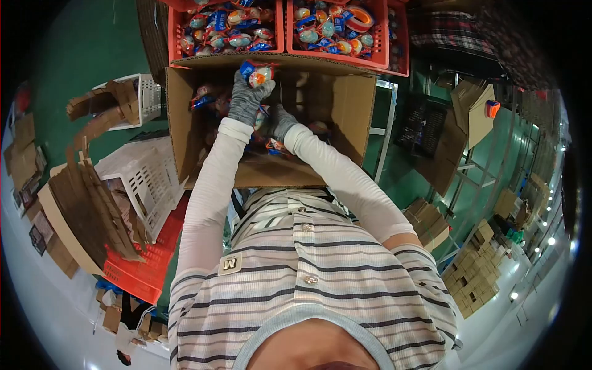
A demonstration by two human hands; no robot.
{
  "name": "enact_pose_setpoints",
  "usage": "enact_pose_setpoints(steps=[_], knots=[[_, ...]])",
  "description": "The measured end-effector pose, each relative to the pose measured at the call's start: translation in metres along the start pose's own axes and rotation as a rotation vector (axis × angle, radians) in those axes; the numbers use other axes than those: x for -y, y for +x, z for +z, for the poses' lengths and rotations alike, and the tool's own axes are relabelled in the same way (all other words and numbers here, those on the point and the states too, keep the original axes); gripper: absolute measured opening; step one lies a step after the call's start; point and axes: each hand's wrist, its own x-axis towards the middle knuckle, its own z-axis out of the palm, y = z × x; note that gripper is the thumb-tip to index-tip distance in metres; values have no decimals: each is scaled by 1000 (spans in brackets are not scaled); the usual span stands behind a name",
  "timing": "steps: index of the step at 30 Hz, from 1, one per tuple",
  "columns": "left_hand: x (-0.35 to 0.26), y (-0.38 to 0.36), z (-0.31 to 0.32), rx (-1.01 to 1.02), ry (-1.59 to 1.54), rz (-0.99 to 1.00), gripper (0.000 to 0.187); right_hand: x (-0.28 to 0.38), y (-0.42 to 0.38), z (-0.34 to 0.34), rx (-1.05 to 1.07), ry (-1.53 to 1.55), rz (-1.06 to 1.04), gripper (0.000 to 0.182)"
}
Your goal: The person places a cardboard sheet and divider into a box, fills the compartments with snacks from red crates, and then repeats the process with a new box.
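Observation:
My left hand [245, 102], in a grey glove, is closed on a small clear-wrapped packet [259, 75] with a blue label and an orange and white item inside. It holds the packet over the far side of an open cardboard box [353, 108]. My right hand [283, 123], also gloved, is lower inside the box, close to the left wrist. Its fingers are partly in shadow, so their grip does not show. Similar packets [275, 147] lie scattered in the box, some hidden by my arms.
Beyond the box stand two red crates, a left one [227, 53] and a right one [390, 37], filled with like packets. At left are a white basket [145, 179], a red crate [139, 274] and cardboard pieces [92, 209]. A metal frame [385, 123] stands at right.

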Motion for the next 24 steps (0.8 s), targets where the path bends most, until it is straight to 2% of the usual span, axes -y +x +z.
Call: enact_pose_setpoints(steps=[1,6,8,10,11,12,14,16,17,18,20,21,22,23,24], knots=[[7,1,0,52,-141,-41,58,22,-14,-2,-35,-118,53,55],[9,-2,3,39,-226,-28,61,68,-33,1,-192,-714,259,94],[0,-6,-7,66,-272,-32,59,34,-11,-8,-164,-640,204,97],[-12,-9,-18,52,-243,-16,56,-12,21,-17,-6,-774,151,100],[-15,-11,-23,53,-272,-12,54,7,9,-30,-5,-836,139,94],[-18,-11,-27,58,-301,-8,53,25,-5,-38,-119,-725,207,85],[-20,-13,-29,59,-268,20,52,21,-11,-58,24,148,148,83],[-30,-19,-28,97,-273,-7,55,42,-32,-83,68,125,113,65],[-31,-22,-25,101,-279,-11,55,45,-42,-90,-55,310,232,65],[-32,-25,-23,147,-309,-4,54,54,-50,-98,-115,63,-10,69],[-30,-25,-21,190,-342,5,53,41,-49,-125,-69,-403,87,64],[-24,-22,-21,269,-413,-27,51,52,-54,-125,-68,-405,92,64],[-19,-19,-20,349,-485,-58,50,64,-60,-128,-10,-693,192,62],[-13,-14,-16,337,-522,-126,48,73,-64,-130,52,-981,292,59],[-8,-11,-14,335,-526,-127,48,57,-60,-132,55,-984,294,59]])
